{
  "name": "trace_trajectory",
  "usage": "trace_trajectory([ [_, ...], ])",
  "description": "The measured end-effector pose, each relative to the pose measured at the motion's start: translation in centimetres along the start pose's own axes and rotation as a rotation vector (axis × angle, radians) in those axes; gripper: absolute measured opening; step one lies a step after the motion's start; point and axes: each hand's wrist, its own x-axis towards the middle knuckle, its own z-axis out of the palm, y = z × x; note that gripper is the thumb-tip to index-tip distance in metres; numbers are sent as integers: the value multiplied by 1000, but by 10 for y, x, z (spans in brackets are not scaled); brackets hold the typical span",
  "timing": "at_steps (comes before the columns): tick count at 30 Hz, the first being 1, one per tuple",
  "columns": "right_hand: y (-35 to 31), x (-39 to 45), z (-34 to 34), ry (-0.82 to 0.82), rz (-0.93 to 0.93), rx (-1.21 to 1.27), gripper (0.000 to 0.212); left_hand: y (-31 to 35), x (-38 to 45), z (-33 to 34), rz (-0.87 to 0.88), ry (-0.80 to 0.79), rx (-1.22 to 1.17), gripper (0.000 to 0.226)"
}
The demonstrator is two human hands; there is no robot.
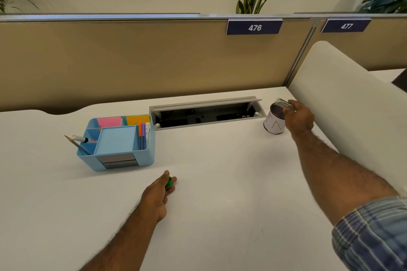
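- Left hand (157, 196) at 6 o'clock on the bench (220, 215): thumb and fingertips pinch a small green piece (170, 182) low over the surface, with open bench all around.
- Right hand (300, 119) at 2 o'clock: fingers curl round a clear, blurred object (283, 103) at the mouth of the mesh pen cup (273, 124).
- The cup stands between the open cable hatch (198, 103) and the white side screen (343, 99), in tight room.
- Blue desk organiser (143, 160) sits at 10 o'clock, well apart from both hands.
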Motion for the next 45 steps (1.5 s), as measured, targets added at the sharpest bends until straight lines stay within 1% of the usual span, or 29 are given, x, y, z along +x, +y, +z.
trace_trajectory([
  [3,-6,-19,7,18,-1,233,35,-1,0,-1,15,-7,12,19],
  [5,-11,-36,11,-6,-11,360,34,-2,-1,-2,23,-12,20,20],
  [8,-14,-71,17,-52,-31,441,35,-5,-2,-3,43,-26,29,26],
  [10,-11,-99,24,-118,-36,470,35,-7,-3,-4,59,-40,27,29],
  [15,-2,-183,40,-311,-132,408,34,-12,-13,-8,91,-54,12,32],
  [20,8,-259,58,-478,-165,359,33,-17,-21,-10,114,-70,-9,30],
  [25,9,-304,70,-611,-149,323,34,-25,-22,-15,128,-78,-25,30],
  [28,6,-320,74,-672,-136,289,36,-28,-24,-16,143,-67,-47,25],
  [31,2,-328,77,-691,-125,276,36,-31,-26,-17,159,-53,-55,20],
  [36,-5,-334,79,-705,-98,262,37,-37,-26,-20,175,-74,-79,31],
  [40,-10,-338,78,-709,-72,272,36,-39,-27,-21,175,-83,-85,33],
  [45,-13,-343,79,-707,37,366,35,-38,-31,-21,185,-69,-78,30],
])
